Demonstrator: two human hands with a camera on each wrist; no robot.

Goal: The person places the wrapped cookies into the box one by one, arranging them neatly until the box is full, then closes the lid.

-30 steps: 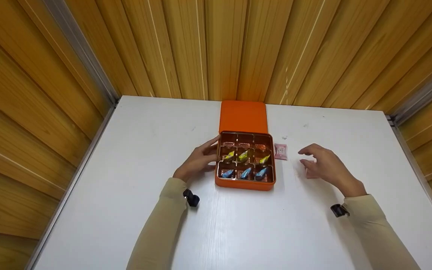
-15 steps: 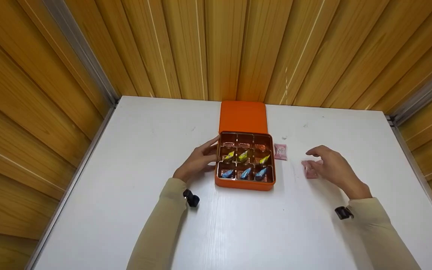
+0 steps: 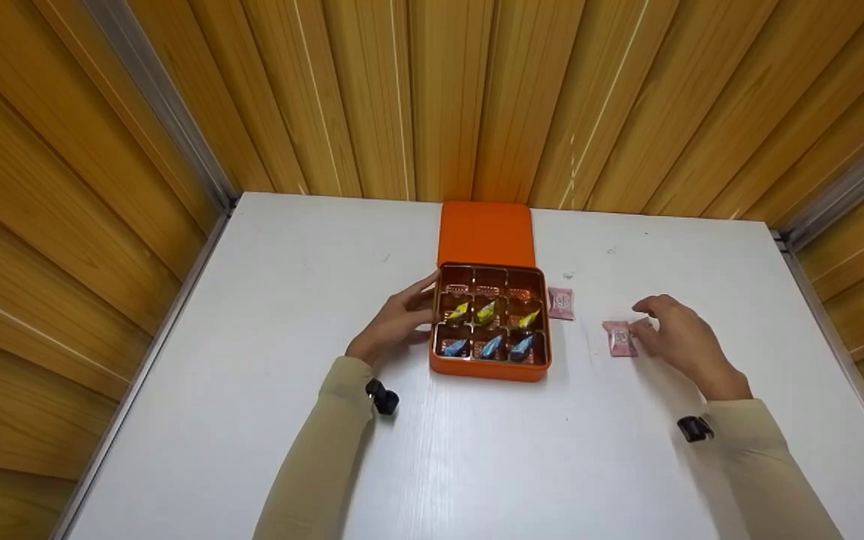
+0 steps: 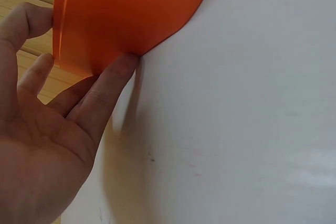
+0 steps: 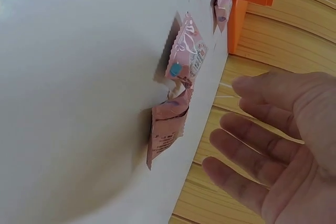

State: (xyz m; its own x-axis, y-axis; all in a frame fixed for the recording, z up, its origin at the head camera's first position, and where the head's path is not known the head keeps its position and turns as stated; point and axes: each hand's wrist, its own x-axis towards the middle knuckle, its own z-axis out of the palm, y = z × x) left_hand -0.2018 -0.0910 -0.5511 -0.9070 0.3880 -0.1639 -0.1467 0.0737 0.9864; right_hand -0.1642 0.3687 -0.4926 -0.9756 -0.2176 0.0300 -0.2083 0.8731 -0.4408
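Note:
An orange box (image 3: 490,370) holds a tray split into compartments. Yellow-wrapped candies (image 3: 485,312) lie in its middle row and blue-wrapped candies (image 3: 492,347) in the front row; the back row shows only tray bottoms. My left hand (image 3: 394,321) touches the box's left side with extended fingers, as the left wrist view also shows. To the right, my right hand (image 3: 681,339) hovers with loosely bent, parted fingers beside a pink-wrapped candy (image 3: 619,339). A second pink packet (image 5: 169,129) lies against it in the right wrist view. Another pink candy (image 3: 562,303) lies close to the box's right side.
An orange lid (image 3: 486,231) lies flat behind the box, near the table's back edge. Wood-patterned panels (image 3: 372,97) wall in the white table (image 3: 312,262) at the back and both sides.
My right hand has moved right and slightly toward me, uncovering the pink candy beneath it. The left hand and the box have stayed in place.

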